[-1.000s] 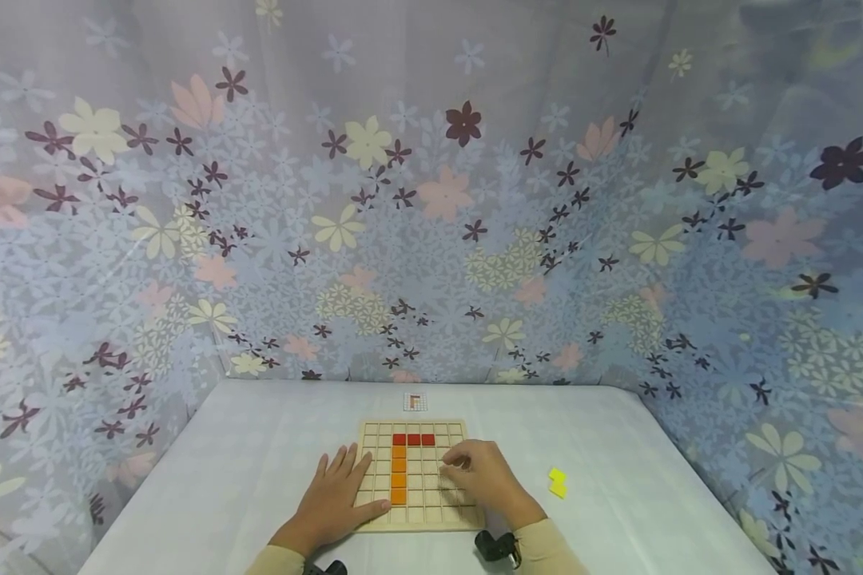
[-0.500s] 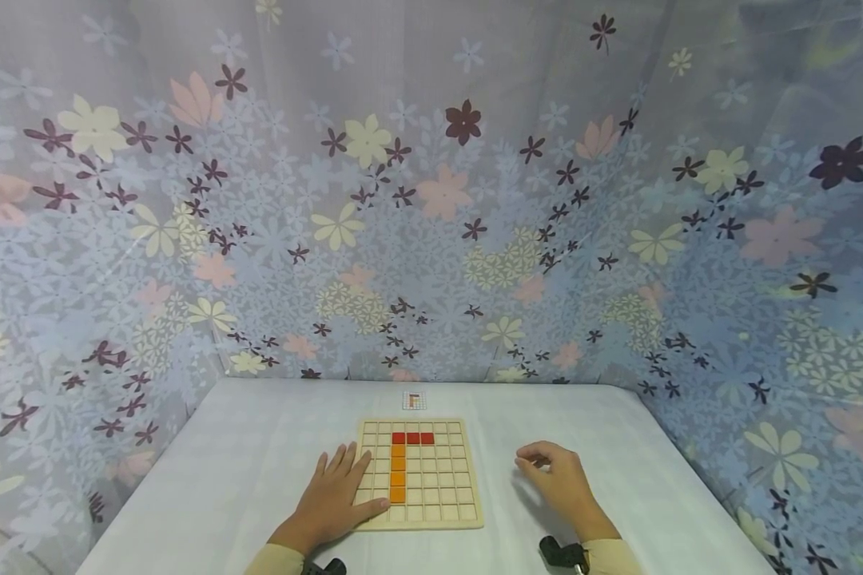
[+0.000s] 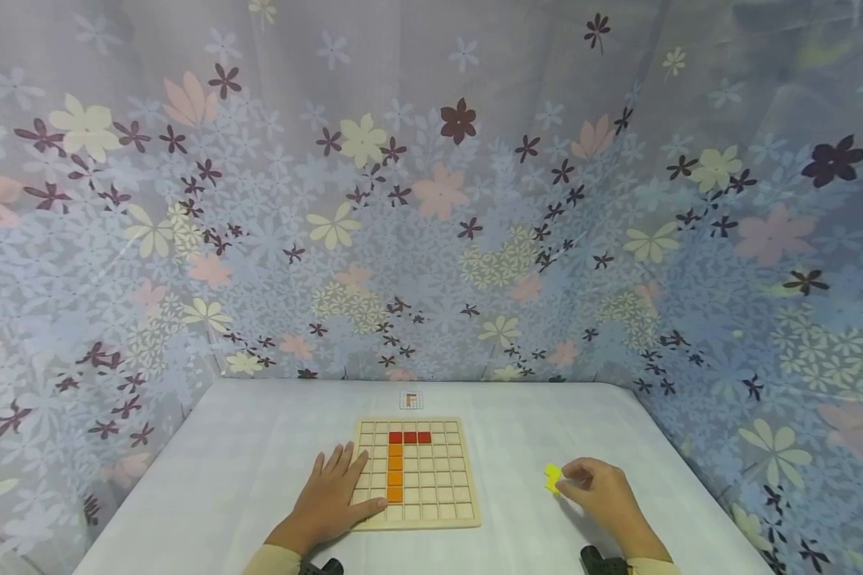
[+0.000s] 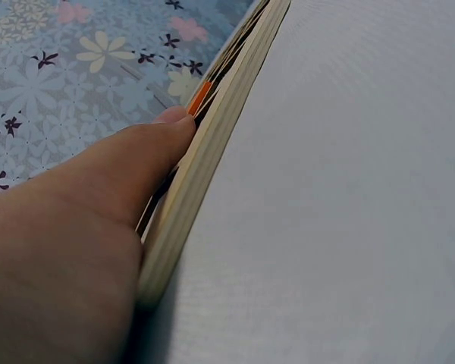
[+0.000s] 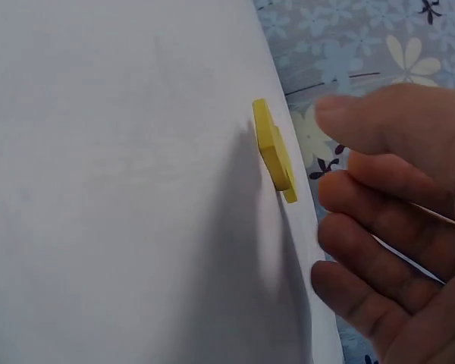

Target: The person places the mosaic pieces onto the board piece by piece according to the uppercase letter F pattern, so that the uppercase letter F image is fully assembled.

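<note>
A wooden grid board (image 3: 442,495) lies on the white-covered table, with a row of red tiles (image 3: 411,438) near its far side. Orange tiles (image 3: 395,471) run down one column below the leftmost red one. My left hand (image 3: 331,493) rests flat over the board's left edge, fingers spread, its thumb (image 4: 163,140) lying across the near-left corner. Off to the right, my right hand (image 3: 604,497) hovers beside yellow tiles (image 3: 552,477), fingers loosely bent. In the right wrist view, a gap shows between thumb and fingertips, and the overlapping yellow tiles (image 5: 271,152) lie on the cloth just beyond them.
A small printed card (image 3: 411,400) with a grid pattern lies behind the board. White cloth (image 3: 273,431) covers the table, and a floral curtain (image 3: 431,239) encloses its back and sides.
My right hand has moved from over the board's right side out to the right, to the yellow tiles. My left hand stays in place on the board, whose tiles look unchanged.
</note>
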`<state>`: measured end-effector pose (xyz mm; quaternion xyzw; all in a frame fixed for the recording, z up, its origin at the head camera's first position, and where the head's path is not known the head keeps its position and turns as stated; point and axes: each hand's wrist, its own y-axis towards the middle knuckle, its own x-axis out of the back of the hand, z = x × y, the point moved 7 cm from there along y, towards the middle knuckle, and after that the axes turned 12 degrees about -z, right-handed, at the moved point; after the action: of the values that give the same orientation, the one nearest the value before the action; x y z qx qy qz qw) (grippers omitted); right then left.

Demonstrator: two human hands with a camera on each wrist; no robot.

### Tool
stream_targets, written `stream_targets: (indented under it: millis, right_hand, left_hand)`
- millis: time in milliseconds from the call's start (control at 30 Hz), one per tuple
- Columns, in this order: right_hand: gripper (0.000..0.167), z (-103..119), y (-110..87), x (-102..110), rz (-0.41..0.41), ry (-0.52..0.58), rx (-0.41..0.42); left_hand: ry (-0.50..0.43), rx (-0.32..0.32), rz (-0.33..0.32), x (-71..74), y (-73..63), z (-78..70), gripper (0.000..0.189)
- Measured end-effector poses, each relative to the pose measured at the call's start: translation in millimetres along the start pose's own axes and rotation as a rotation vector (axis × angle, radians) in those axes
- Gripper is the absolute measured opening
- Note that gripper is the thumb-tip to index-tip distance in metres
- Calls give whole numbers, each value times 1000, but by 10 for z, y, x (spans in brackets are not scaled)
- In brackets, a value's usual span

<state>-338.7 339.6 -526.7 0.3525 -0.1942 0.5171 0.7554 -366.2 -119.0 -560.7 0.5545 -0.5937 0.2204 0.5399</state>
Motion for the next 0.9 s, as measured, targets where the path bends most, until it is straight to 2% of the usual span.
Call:
stream_targets:
  millis: [233,400,900]
  right_hand:
    - [26,-2,-44,-89,47,-2,9]
    - [24,32,-35,-112,23,-33,46]
    - [21,52,-33,-143,13,-77,51]
  left_hand:
    - [-2,-1,8,-18,7,13,105]
    - [-1,0,5,5,8,5,105]
    - [-2,-6,4,25,0,-13,105]
